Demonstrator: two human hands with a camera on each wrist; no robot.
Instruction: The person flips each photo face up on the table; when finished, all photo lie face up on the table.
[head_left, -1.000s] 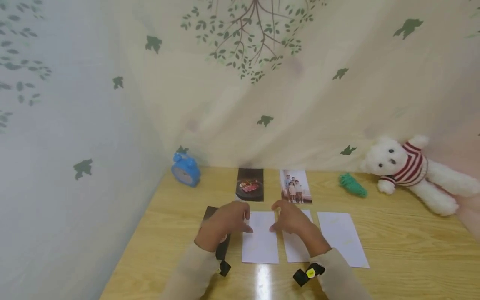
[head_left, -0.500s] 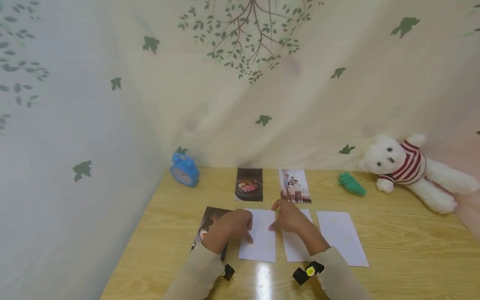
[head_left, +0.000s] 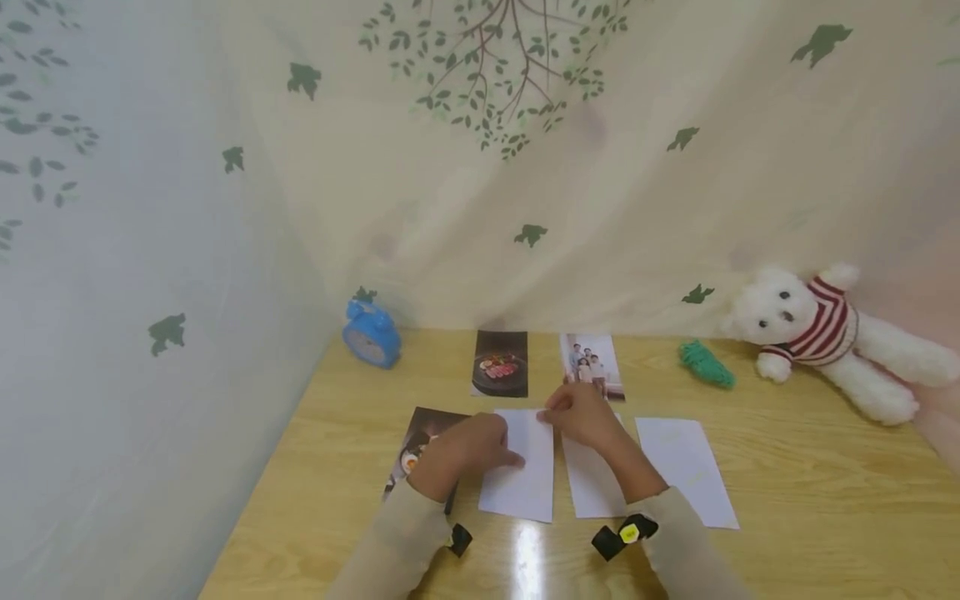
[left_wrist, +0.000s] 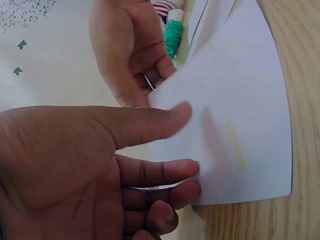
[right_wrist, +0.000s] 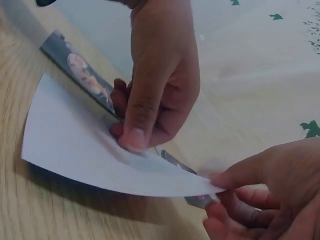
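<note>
A photo [head_left: 516,492] lies with its white back up in the head view, bowed up from the wooden table. Faint yellow lettering marks that back in the left wrist view. My right hand [head_left: 581,414] pinches its far right corner between thumb and fingers; the right wrist view shows this grip [right_wrist: 270,195] closely. At its left edge is my left hand [head_left: 468,454], thumb over the white face and curled fingers at the edge. Left of it lies a food photo [head_left: 411,450], partly hidden by my left hand. A second white-backed photo [head_left: 592,479] sits partly under my right forearm.
Farther back lie a steak photo [head_left: 500,365] and a family photo [head_left: 588,358]. Another white-backed photo [head_left: 686,475] lies at right. A blue alarm clock [head_left: 372,335], green yarn bundle [head_left: 707,364] and white teddy bear [head_left: 813,333] line the table's back, before a patterned cloth.
My left hand has come down and inward, its thumb now farther over the white photo. My right fingers have closed on the corner, and the photo now bows up.
</note>
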